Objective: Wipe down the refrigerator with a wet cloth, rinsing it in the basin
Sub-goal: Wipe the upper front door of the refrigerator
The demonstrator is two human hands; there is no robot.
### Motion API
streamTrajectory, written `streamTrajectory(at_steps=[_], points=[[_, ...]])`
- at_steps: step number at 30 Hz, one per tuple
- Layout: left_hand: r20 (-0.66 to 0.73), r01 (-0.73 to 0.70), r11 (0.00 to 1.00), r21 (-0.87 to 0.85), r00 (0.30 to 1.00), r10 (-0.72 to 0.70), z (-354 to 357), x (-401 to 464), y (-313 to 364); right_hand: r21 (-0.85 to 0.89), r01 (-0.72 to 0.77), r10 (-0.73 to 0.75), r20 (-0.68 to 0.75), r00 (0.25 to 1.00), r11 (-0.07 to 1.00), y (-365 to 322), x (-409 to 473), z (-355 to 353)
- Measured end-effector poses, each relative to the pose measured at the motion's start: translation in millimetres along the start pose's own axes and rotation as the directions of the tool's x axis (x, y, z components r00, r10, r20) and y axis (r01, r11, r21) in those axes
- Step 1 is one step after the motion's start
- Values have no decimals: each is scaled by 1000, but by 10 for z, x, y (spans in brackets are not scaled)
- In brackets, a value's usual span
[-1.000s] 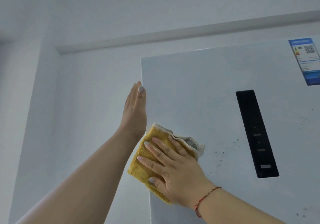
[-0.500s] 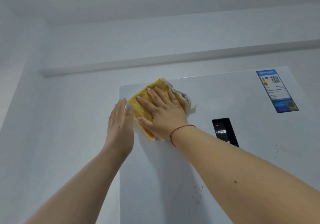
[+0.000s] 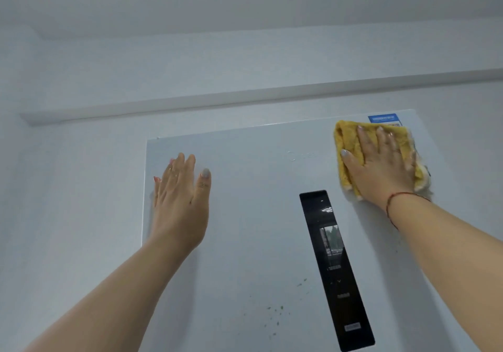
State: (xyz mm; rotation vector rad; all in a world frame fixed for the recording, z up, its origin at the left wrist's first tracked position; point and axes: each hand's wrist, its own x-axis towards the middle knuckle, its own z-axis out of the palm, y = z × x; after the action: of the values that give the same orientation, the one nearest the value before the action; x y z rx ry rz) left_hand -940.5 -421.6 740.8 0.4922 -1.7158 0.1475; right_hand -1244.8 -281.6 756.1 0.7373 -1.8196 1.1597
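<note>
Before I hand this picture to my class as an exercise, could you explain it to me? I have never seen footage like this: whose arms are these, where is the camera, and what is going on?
There is no machine here. A person wears a wide-angle camera on the head, so you look out along their own two arms. The picture looks up at the top of a white refrigerator door, with wall and ceiling behind it.

The right hand lies flat, fingers spread, pressing a yellow cloth against the door near its upper right corner, partly covering a blue label. The left hand holds nothing; it is open, at the door's left edge.

The black strip down the door is a glossy control panel. Small dark specks low on the door are not yet wiped away.
</note>
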Motion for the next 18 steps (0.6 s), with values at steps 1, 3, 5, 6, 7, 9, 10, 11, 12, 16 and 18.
streamTrajectory(at_steps=[1, 3, 5, 6, 7, 9, 10, 11, 12, 16, 18], points=[[-6, -10, 999, 30, 1000, 11, 13, 21, 17, 1, -27, 27, 2, 1000, 1000, 47, -20, 8], [-10, -26, 995, 97, 1000, 27, 32, 67, 57, 22, -72, 72, 11, 997, 997, 14, -103, 34], [10, -43, 986, 163, 999, 42, 83, 120, 151, 31, -57, 56, 11, 998, 998, -98, -265, 58], [29, -53, 980, 190, 998, 48, 118, 142, 214, 21, -9, 9, 10, 1000, 1000, -173, -374, 80], [53, -61, 976, 210, 997, 51, 161, 160, 277, 4, 64, -64, 13, 998, 998, -267, -504, 101], [101, -63, 975, 215, 994, 42, 245, 189, 389, -19, 246, -245, 29, 969, 969, -476, -753, 134], [115, -56, 976, 213, 993, 32, 288, 197, 428, -20, 331, -330, 41, 943, 944, -560, -833, 133], [118, -47, 975, 215, 993, 22, 307, 209, 437, -11, 400, -399, 53, 915, 916, -639, -855, 140], [113, -40, 975, 219, 993, 15, 309, 220, 428, 7, 450, -450, 61, 891, 893, -693, -816, 127], [100, -51, 975, 218, 995, 29, 291, 222, 396, -7, 482, -481, 47, 875, 876, -641, -280, 20], [94, -59, 975, 214, 995, 40, 302, 217, 402, -39, 399, -398, 44, 917, 916, -480, 37, -55]])
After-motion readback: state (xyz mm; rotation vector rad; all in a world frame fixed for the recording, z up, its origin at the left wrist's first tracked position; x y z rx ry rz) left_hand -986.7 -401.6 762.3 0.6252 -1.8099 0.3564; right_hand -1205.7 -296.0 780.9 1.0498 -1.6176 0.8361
